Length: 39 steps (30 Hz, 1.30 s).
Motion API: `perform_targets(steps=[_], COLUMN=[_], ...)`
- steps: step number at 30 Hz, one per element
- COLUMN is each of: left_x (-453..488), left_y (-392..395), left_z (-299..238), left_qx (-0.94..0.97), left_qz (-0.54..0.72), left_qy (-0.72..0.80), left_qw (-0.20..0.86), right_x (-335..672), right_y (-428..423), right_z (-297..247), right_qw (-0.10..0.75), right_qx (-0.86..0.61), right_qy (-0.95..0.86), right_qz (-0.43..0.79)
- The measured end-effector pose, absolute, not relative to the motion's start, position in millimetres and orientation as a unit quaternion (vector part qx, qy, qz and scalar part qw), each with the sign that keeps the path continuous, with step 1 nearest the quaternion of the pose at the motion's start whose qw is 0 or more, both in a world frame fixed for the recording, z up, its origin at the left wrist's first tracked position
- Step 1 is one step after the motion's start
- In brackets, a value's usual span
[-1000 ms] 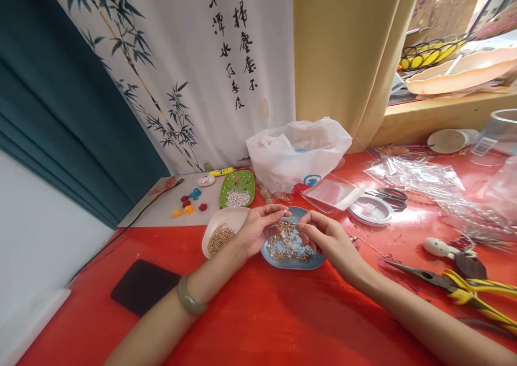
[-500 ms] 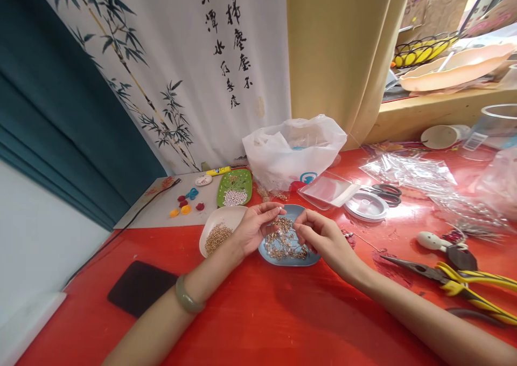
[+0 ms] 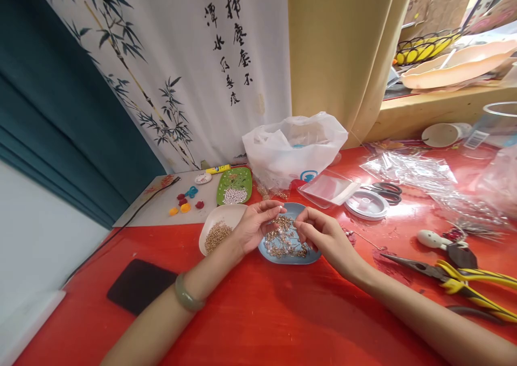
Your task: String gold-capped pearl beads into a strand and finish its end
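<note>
My left hand [image 3: 255, 225] is closed in a pinch over the left side of the blue tray [image 3: 266, 259]. A small white bead [image 3: 281, 209] shows at its thumb and fingertip. Across from it, my right hand [image 3: 321, 231] is also pinched, above the tray's right side; what lies between those fingertips is too small to make out. Gold-coloured beaded pieces [image 3: 285, 242] lie heaped in the tray under both hands. Beside my left wrist, a pale dish [image 3: 207, 223] holds many small gold beads [image 3: 218, 236]. It is partly covered by my left hand.
A green tray [image 3: 220, 196] with pearly beads sits behind, near a white plastic bag [image 3: 294, 153]. A black phone-like slab [image 3: 139, 286] lies left. To the right are scissors [image 3: 385, 192], a round lid [image 3: 367, 205], yellow-handled pliers [image 3: 456, 280] and clear plastic packets [image 3: 412, 172].
Both hands keep almost the same pinched pose over the blue tray. The whole view has shifted very slightly; nothing has visibly been picked up or put down.
</note>
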<state>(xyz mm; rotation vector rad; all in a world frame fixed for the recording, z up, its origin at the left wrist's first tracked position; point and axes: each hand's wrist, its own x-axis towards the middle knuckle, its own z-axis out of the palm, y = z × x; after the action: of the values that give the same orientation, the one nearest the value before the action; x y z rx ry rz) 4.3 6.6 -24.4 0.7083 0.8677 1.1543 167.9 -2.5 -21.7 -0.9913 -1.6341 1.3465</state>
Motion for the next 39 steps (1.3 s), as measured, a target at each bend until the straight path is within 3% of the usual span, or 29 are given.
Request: perform_targets(steps=[11, 21, 25, 31, 39], left_x=[6.5, 3.1, -3.5, -4.1, -5.2], left_y=[4.2, 4.1, 9.2, 6.0, 2.9], left_z=[-19.6, -11.4, -13.4, -17.2, -9.9], left_qx=[0.344, 0.458, 0.562, 0.74, 0.829], left_qz=[0.493, 0.47, 0.436, 0.289, 0.144], left_qy=[0.404, 0.428, 0.485, 0.529, 0.518], left_qw=[0.69, 0.621, 0.509, 0.297, 0.156], right_x=[166.5, 166.4, 167.1, 168.1, 169.0], right_y=[-2.1, 2.1, 2.7, 3.2, 3.4], right_z=[-21.1, -21.3, -18.7, -16.0, -15.1], right_qw=[0.376, 0.403, 0.418, 0.418, 0.41], right_qx=[-0.393, -0.363, -0.375, -0.388, -0.384], right_qy=[-0.646, -0.628, -0.604, -0.586, -0.58], right_qz=[0.535, 0.558, 0.566, 0.575, 0.59])
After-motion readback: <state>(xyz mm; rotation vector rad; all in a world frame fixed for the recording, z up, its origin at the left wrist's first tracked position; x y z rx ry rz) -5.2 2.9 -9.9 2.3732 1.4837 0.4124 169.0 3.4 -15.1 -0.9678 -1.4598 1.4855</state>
